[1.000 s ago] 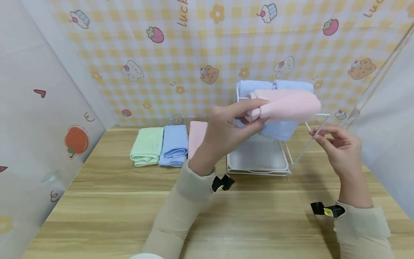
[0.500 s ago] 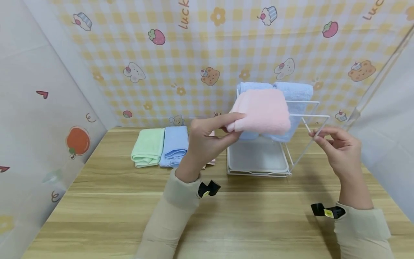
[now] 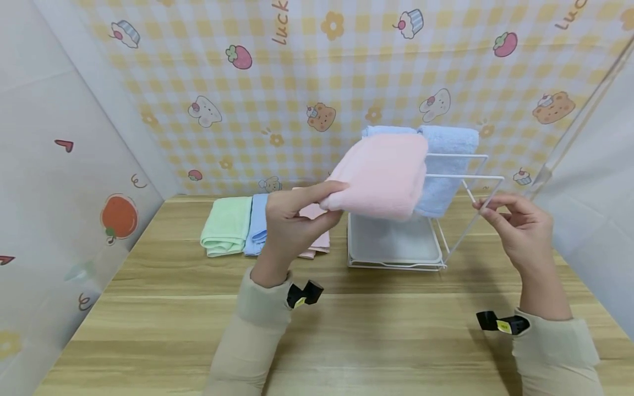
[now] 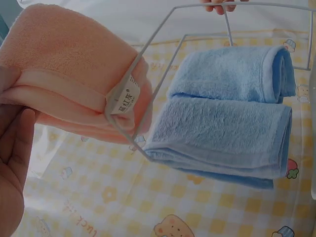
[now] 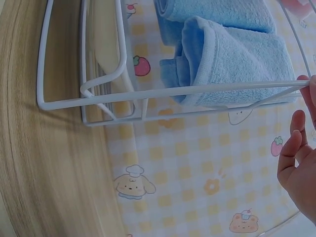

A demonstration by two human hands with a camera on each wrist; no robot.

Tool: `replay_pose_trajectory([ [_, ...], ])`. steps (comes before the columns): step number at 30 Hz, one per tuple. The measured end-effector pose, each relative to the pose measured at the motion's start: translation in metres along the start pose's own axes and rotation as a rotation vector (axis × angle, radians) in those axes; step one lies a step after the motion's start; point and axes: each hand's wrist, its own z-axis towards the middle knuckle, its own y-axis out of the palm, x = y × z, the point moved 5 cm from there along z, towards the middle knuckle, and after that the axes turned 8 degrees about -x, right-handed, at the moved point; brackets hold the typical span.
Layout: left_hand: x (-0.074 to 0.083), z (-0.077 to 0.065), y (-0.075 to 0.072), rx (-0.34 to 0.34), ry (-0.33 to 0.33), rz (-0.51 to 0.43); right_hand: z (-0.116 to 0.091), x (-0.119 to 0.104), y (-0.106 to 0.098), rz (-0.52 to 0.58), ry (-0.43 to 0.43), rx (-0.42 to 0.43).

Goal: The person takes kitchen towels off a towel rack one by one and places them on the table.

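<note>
My left hand point(image 3: 299, 223) pinches a folded pink towel point(image 3: 383, 173) by its left end, holding it up in front of a white wire rack point(image 3: 465, 177). In the left wrist view the towel shows a white label point(image 4: 127, 96) beside the rack's wire. Two blue towels point(image 3: 448, 143) hang side by side over the rack's rear bar; the pink towel partly hides them in the head view. At the rack's right side my right hand point(image 3: 525, 231) pinches the wire frame between thumb and fingers. A pale tray point(image 3: 396, 242) sits in the rack's base.
Left of the rack lie a folded green towel point(image 3: 227, 223), a folded blue one point(image 3: 256, 228) and a second pink one point(image 3: 317, 239), the last two partly behind my left hand. A checked cloth point(image 3: 297, 99) covers the wall behind the wooden table point(image 3: 386, 330).
My left hand has drawn left and slightly down with the pink towel, whose broad face now shows. The right hand keeps its grip on the frame without visible movement.
</note>
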Motion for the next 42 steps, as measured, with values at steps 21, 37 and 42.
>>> replay_pose_trajectory([
  [21, -0.009, -0.022, -0.047, 0.253, -0.12, -0.193, 0.0, -0.002, -0.002, 0.043, 0.0, 0.009],
  [37, -0.018, -0.052, -0.071, 0.088, -0.357, -0.02, 0.0, 0.001, -0.001, 0.023, 0.013, 0.021],
  [42, -0.019, -0.063, -0.082, 0.02, -0.484, 0.14, 0.0, 0.001, 0.0, 0.03, 0.02, 0.028],
])
